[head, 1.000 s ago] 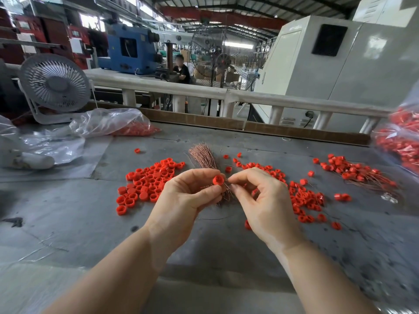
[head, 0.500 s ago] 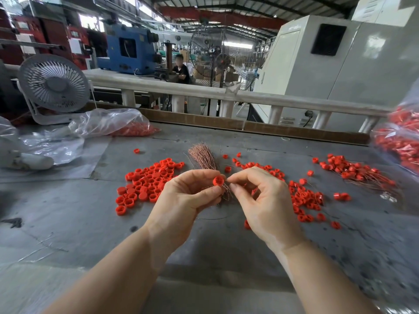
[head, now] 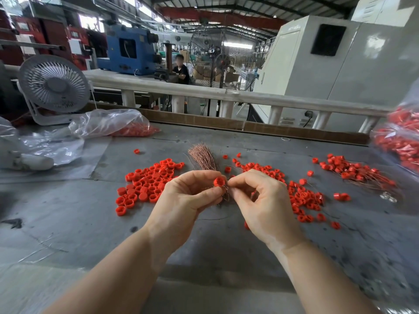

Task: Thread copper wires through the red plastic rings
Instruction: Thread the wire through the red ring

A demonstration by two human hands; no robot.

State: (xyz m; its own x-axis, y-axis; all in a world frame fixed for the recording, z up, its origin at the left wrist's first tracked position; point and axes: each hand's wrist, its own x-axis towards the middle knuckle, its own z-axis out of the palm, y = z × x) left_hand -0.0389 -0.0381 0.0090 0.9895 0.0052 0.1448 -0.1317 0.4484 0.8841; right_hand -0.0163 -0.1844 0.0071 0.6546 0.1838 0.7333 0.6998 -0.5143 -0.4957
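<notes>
My left hand (head: 188, 196) pinches one red ring (head: 219, 181) between thumb and forefinger, held up above the grey table (head: 68, 223) at the middle of my view. My right hand (head: 260, 198) meets it from the other side, thumb and forefinger pressed together right beside the ring, the other fingers loosely curled. I judge they pinch a thin copper wire (head: 225, 186); only a faint strand shows at the ring's right edge, too fine to follow.

The ring's open end faces up and toward me, so its short axis runs roughly toward my face. The strand seems to hang downward from the ring, but I cannot tell its full line.

This looks like the threading step itself: the wire end going into, or just through, the ring. Next I would need to steady the ring, feed the wire through and draw it out the far side.

Behind my hands a bundle of copper wires (head: 203, 158) lies on the table, long axis running away from me, its far end fanned. Loose rings (head: 147, 182) lie heaped to the left. More rings (head: 303, 196) scatter to the right. Far right sits a pile of rings with wires (head: 353, 171), which look finished.
</notes>
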